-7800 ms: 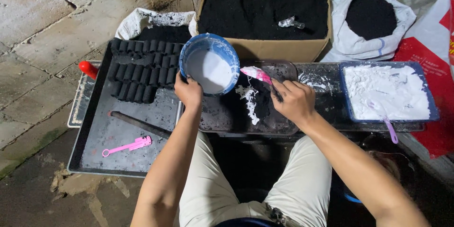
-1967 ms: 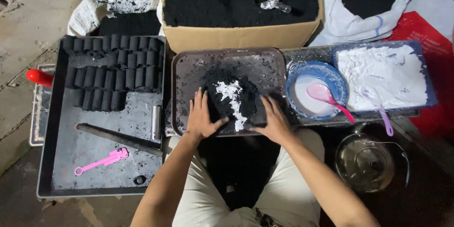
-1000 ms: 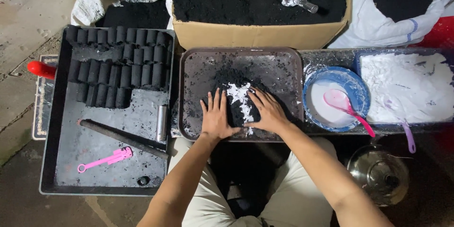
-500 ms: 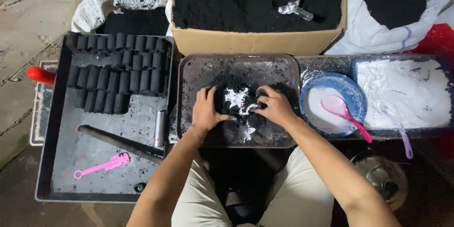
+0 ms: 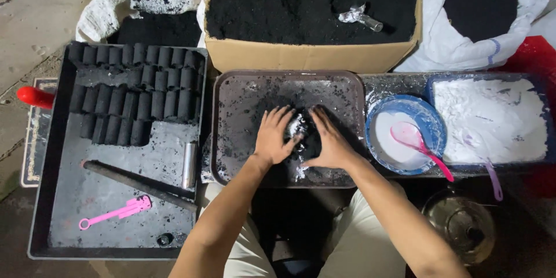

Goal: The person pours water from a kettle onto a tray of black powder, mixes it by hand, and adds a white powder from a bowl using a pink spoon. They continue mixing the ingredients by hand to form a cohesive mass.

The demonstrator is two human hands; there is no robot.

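Pressing from both sides, the left hand (image 5: 275, 138) and right hand (image 5: 328, 141) cup a lump of black powder mixed with white (image 5: 301, 133), fingers spread on it, in the middle of the dark metal tray (image 5: 231, 133).

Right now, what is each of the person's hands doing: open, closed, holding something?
Left hand: open, fingers spread, pressing on the black and white powder heap in the brown tray.
Right hand: open, cupped against the same heap.
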